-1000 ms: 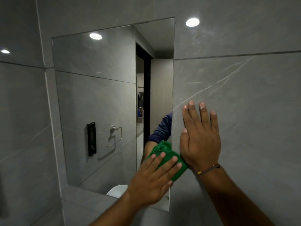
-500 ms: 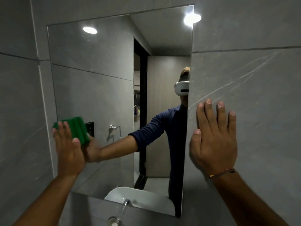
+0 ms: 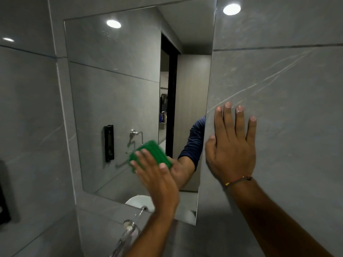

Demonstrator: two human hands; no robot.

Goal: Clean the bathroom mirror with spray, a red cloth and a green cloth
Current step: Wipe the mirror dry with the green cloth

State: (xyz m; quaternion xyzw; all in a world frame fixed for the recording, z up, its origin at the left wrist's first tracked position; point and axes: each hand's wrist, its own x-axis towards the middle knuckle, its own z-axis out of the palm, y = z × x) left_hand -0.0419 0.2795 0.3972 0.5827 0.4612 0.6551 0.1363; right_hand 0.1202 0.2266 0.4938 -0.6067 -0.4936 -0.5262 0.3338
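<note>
The bathroom mirror (image 3: 115, 86) hangs on the grey tiled wall ahead. My left hand (image 3: 157, 177) presses a folded green cloth (image 3: 154, 152) flat against the lower middle of the glass, fingers spread over it. My right hand (image 3: 232, 145) lies flat and open on the wall tile just right of the mirror's right edge, holding nothing. A thin bracelet sits on its wrist. No red cloth or spray bottle is in view.
A chrome tap (image 3: 130, 227) juts from the wall under the mirror. A black dispenser (image 3: 4, 203) is mounted at the far left. The mirror reflects a doorway, a towel ring, a white basin and my blue sleeve.
My left hand swept the green cloth from the mirror's lower right to its left edge, then back to the lower middle. My right hand stayed flat on the wall.
</note>
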